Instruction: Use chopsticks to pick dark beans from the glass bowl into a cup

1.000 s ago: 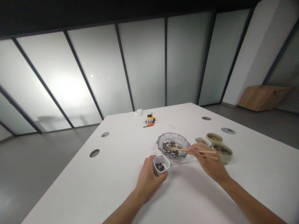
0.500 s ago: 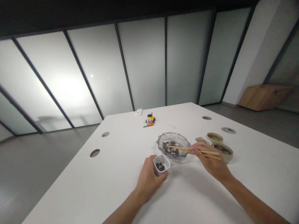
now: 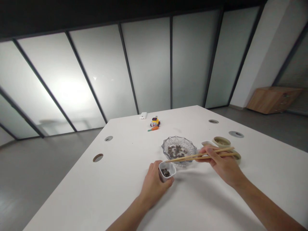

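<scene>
My left hand (image 3: 154, 181) is closed around a small white cup (image 3: 171, 177), which holds several dark, bean-like pieces (image 3: 165, 172). A pair of wooden chopsticks (image 3: 192, 157) is gripped in my right hand (image 3: 223, 165). Their tips lie over the far rim of the cup; whether they pinch a piece cannot be made out. Just behind the cup stands a faceted clear glass bowl (image 3: 190, 143) with more of the dark pieces scattered on its bottom. The chopsticks cross in front of this bowl's near side.
Right of the glass bowl are two beige bowls, the farther (image 3: 222, 138) partly filled and the nearer (image 3: 238, 157) mostly behind my right hand, plus a white dish (image 3: 207, 142). Farther back lie a yellow toy vehicle (image 3: 155, 122), a toy carrot (image 3: 154, 129) and a white box (image 3: 143, 115). Round holes pierce the tabletop (image 3: 108, 179).
My right hand has swung the chopstick tips from inside the glass bowl, toward me and left, to the white cup's rim. My left hand and the cup are almost unmoved.
</scene>
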Demonstrator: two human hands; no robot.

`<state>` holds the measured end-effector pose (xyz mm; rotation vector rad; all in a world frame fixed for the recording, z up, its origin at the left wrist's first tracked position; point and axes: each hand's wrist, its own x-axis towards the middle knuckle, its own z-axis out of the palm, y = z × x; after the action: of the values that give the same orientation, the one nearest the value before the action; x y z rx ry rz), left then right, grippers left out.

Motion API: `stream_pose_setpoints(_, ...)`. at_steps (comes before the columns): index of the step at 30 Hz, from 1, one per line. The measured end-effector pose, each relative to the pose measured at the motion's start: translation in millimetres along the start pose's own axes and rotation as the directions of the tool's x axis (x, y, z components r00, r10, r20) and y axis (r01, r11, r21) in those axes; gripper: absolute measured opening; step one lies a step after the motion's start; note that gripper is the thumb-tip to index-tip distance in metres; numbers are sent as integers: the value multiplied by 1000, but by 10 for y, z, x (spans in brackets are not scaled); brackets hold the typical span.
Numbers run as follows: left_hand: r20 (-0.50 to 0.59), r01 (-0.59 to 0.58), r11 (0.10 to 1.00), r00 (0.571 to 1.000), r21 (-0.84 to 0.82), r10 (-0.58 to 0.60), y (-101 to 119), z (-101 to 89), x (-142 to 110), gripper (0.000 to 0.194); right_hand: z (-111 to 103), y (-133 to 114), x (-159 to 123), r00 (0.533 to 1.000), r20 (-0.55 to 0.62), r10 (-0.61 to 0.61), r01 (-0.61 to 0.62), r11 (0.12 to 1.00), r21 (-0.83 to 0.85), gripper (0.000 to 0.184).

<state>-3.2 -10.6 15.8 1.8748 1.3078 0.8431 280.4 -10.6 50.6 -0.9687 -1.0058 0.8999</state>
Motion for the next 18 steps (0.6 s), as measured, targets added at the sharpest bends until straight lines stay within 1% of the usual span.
stream_pose_setpoints(2, -3, -5, 1000, 1000, 1, 5, 0, 1, -3, 43, 3, -6, -5, 999, -31, -37, 36, 998, -43, 49)
stream_pose_setpoints(4, -4, 5, 1000, 1000, 14, -5, -5, 5, -6, 44, -6, 4, -5, 988, -86, -130, 113, 977, -179, 47)
stream_pose_setpoints(6, -1, 12, 1000, 1000, 25, -12, -14, 10, -6, 44, -16, 37, -8, 964, -88, -252, 199, 898, -393, 45)
stream_pose_setpoints(7, 1, 12, 999, 1000, 30, -12, -19, 12, -5, 44, -15, 62, -13, 951, -59, -304, 238, 839, -489, 44)
stream_pose_setpoints(8, 1, 11, 999, 1000, 35, -11, -24, 14, -4, 43, -8, 91, -22, 941, -17, -339, 274, 788, -551, 44)
stream_pose_setpoints(9, 1, 9, 999, 1000, 38, -9, -29, 16, -3, 42, 7, 121, -34, 935, 25, -354, 302, 758, -578, 44)
stream_pose_setpoints(10, 2, 6, 999, 1000, 40, -6, -32, 16, -2, 41, 29, 150, -49, 935, 63, -348, 318, 749, -581, 43)
stream_pose_setpoints(13, 4, -7, 999, 1000, 36, 7, -33, 16, -2, 40, 118, 216, -96, 931, 162, -328, 363, 768, -527, 37)
stream_pose_setpoints(15, 2, -12, 999, 1000, 30, 12, -29, 15, -5, 41, 168, 239, -120, 923, 194, -333, 385, 777, -497, 34)
stream_pose_setpoints(18, -2, -5, 1000, 1000, 28, 5, -24, 16, -9, 43, 200, 247, -138, 909, 213, -358, 416, 757, -503, 34)
